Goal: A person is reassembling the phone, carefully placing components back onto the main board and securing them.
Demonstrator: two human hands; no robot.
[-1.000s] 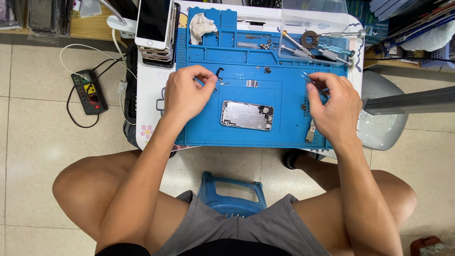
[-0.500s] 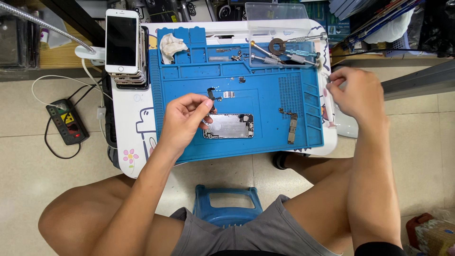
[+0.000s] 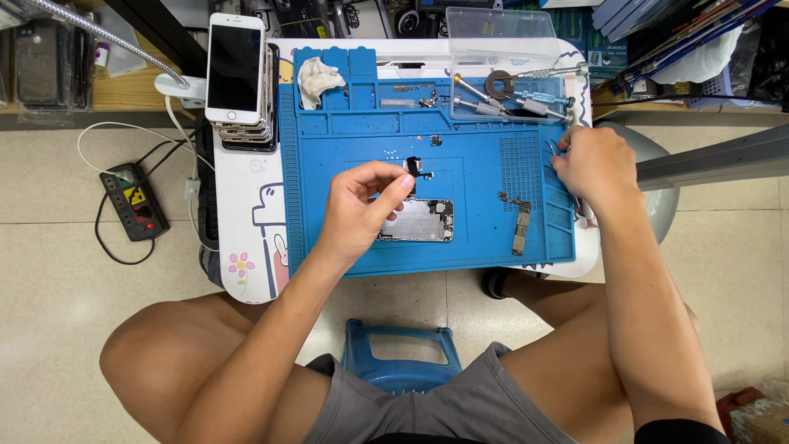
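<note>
Two bare hands are over a blue work mat (image 3: 485,238) that lies on a small white table (image 3: 242,238) in the centre of the frame. Head view only.

Left hand (image 3: 362,205), centre of frame: thumb and forefinger are pinched on a small black part (image 3: 413,164), held just above the mat. The other fingers are curled loosely. Just below and right of this hand lies an opened phone shell (image 3: 419,220), silver, flat on the mat; the heel of the fingers touches or overlaps its left edge, cannot tell which.

Right hand (image 3: 593,168), right edge of the mat: closed narrowly round thin metal tweezers (image 3: 552,148), tips pointing to the upper left. Near its left, flat on the mat, lies a narrow circuit board (image 3: 522,228).

Upper part of frame: a stack of phones (image 3: 238,78) at the upper left corner of the table, a white cloth (image 3: 319,78) in a mat compartment, and screwdrivers (image 3: 509,94) at the upper right of the mat.

Lower frame: a blue stool (image 3: 399,362) between the person's knees. A power strip (image 3: 134,201) lies on the floor at the left.
</note>
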